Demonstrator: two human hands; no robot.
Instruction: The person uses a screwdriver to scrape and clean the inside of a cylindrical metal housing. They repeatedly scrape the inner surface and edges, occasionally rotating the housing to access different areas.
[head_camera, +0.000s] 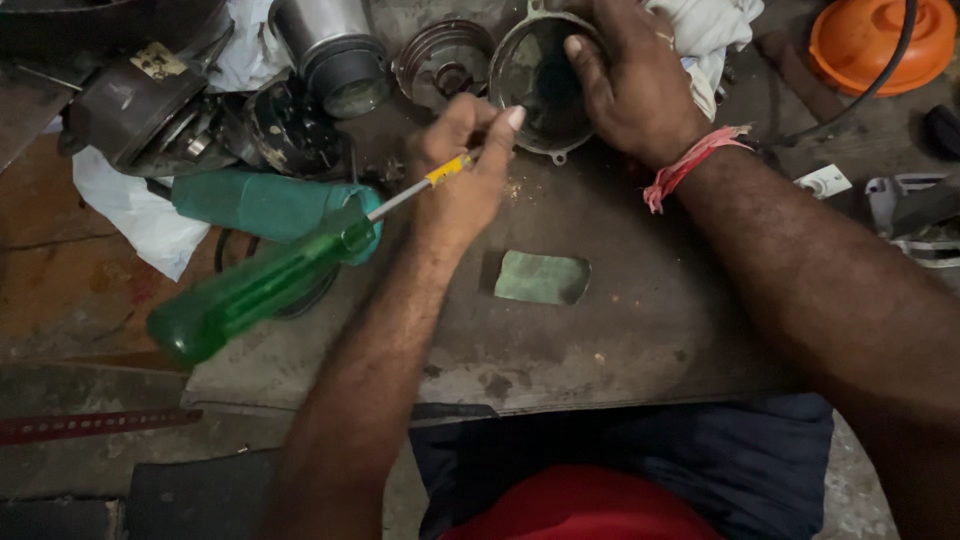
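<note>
Two hands (left (462, 165), right (625, 80)), one screwdriver (265, 285), one metal housing (545, 85)

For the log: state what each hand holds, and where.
Left hand: screwdriver, by its metal shaft. Right hand: round metal housing, by its rim.

Dull metal, glossy plastic, worn bench

The long screwdriver (300, 265) has a translucent, glossy green plastic handle and bright steel shaft; the round grey metal housing (540, 85) looks matt and grimy; the grey worktop (640, 320) is rough, stained.
</note>
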